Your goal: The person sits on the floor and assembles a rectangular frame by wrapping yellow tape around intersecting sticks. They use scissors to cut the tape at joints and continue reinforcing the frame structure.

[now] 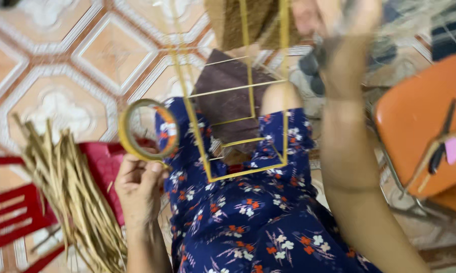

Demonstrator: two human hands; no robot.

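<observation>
My left hand (138,184) holds a roll of clear tape (148,130) upright above my lap. My right hand (347,30) is raised near the top of the view, blurred, fingers closed around thin strands and the upper part of a yellow stick frame (248,126). The frame is made of thin yellow rods joined in rectangles and rests on my lap, over blue floral trousers (253,217). A brown woven piece (233,96) lies behind the frame.
A bundle of dry straw-coloured strips (71,192) lies on a red plastic stool (15,212) at the left. An orange seat (420,121) with scissors (440,136) on it stands at the right. Patterned floor tiles (61,60) are behind.
</observation>
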